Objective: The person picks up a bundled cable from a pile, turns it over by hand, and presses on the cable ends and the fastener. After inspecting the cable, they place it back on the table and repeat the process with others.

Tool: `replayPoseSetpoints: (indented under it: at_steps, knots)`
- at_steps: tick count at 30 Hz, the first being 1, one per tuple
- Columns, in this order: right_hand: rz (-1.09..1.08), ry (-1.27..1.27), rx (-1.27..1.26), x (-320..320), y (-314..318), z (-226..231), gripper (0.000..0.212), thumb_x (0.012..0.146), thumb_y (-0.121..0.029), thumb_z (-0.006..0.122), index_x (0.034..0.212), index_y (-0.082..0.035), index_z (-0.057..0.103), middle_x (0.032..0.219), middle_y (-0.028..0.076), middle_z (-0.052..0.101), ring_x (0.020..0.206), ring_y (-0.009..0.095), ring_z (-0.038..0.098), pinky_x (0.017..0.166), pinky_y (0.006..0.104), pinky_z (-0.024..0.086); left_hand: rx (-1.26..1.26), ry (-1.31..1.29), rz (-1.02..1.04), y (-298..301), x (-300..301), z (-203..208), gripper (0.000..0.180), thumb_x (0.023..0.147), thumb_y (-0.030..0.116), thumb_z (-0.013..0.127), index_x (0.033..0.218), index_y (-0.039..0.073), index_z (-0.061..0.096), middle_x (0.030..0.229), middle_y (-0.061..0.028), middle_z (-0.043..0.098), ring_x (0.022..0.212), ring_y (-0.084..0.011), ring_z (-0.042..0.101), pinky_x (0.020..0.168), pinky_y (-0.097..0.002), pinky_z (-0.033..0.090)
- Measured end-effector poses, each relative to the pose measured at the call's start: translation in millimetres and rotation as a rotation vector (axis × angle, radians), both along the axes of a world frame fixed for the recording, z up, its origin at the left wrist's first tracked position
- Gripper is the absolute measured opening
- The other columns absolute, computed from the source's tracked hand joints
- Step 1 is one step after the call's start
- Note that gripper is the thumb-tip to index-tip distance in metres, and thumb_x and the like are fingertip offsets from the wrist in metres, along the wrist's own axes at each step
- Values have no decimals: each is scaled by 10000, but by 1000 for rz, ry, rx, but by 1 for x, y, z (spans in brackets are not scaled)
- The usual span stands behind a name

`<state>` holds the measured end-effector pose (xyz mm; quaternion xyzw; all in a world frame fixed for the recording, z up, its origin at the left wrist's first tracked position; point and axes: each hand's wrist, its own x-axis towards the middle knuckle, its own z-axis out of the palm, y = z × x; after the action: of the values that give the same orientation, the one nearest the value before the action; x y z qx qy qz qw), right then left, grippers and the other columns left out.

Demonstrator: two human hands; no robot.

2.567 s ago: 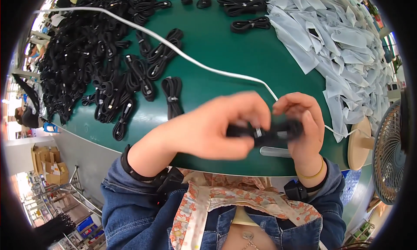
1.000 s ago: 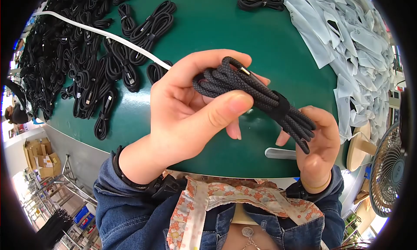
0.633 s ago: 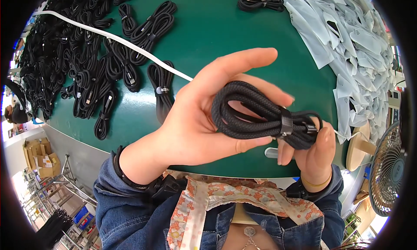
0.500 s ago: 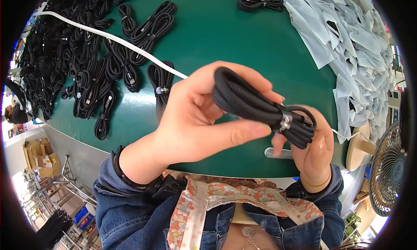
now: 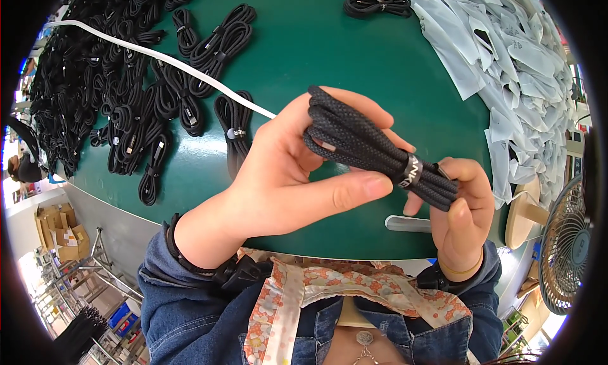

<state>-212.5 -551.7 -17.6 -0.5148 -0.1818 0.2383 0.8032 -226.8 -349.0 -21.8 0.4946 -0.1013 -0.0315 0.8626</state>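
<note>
A coiled black braided cable, bound by a black tie band with pale lettering, is held up over the green table. My left hand is closed round it, thumb along the near side and fingers behind. At the cable's lower right end, my right hand has its fingers curled against the loops near the band. A small metallic piece shows among the strands near the upper left end. Just left of my left hand, another bundled black cable lies on the table, partly hidden by it.
A large heap of bundled black cables covers the left of the green table. Pale plastic bags are piled at right. A white cord crosses toward my left hand. A fan stands at far right, by a wooden disc.
The cable has turned in my hands, so the band's lettering and a small metallic piece now show. My right hand's fingers have shifted at its end, and the small loop there has gone from sight.
</note>
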Motion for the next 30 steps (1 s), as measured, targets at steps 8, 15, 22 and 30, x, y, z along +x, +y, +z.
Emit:
replayPoseSetpoints:
  at_steps: [8, 15, 22, 30]
  knots:
    - [-119, -227, -141, 3, 10, 9, 191, 725, 9, 526, 902, 71, 489, 751, 110, 534, 627, 159, 535, 542, 242, 427, 440, 68, -186, 23, -1, 28, 255, 712, 98, 621, 912, 0, 495, 873, -93, 578, 801, -184, 567, 709, -289, 445]
    - [599, -219, -638, 17, 8, 21, 144, 754, -82, 502, 726, 44, 566, 564, 66, 531, 549, 151, 521, 465, 217, 367, 1926, 56, 189, 72, 1, 21, 379, 619, 236, 654, 889, 11, 511, 752, -149, 545, 740, -306, 535, 604, -341, 430]
    - [-330, 226, 18, 10, 31, 15, 232, 773, -49, 461, 986, 39, 488, 929, 144, 535, 819, 208, 542, 708, 271, 418, 1787, 73, 267, 71, 0, 1, 319, 625, 174, 631, 869, 25, 491, 795, -154, 530, 780, -322, 523, 656, -361, 421]
    - [125, -57, -148, 14, 2, -4, 404, 796, -99, 455, 1155, 43, 334, 1112, 172, 434, 958, 235, 485, 831, 326, 372, 1209, -185, -595, 29, 0, 14, 329, 596, 28, 590, 909, 49, 492, 822, -122, 530, 786, -291, 534, 651, -332, 432]
